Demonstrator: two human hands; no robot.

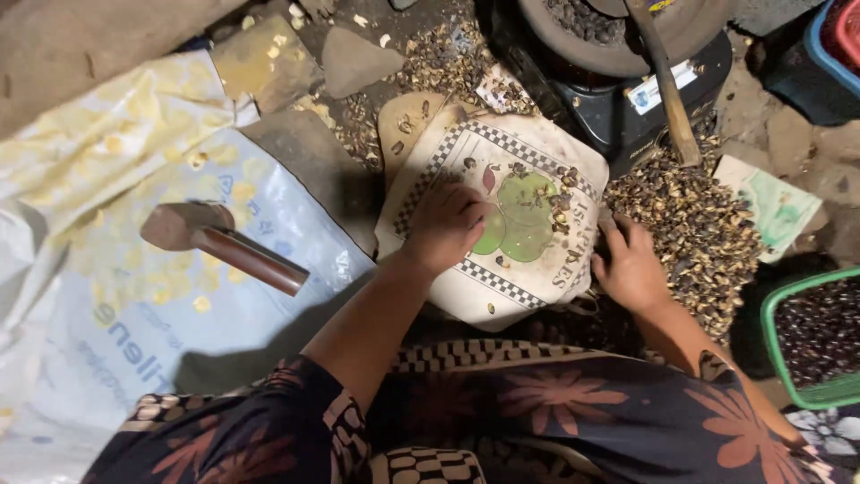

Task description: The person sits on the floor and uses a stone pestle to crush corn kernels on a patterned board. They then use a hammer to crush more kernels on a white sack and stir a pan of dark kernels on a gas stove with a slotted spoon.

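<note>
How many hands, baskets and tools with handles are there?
Hands: 2, left hand on the checkered cloth, right hand in the shell pile
Green basket: 1
Handled tools: 2, scoop, stick
Total: 5

cushion [528, 170]: cream, black-white checked border (green apples) | basket [772, 333]: green | sleeve [296, 421]: dark, orange floral

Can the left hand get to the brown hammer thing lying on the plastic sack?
Probably yes. The left hand rests on the patterned cushion, and the wooden mallet lies on the plastic sack off to its left. Nothing stands between them, only bare sack and ground.
</note>
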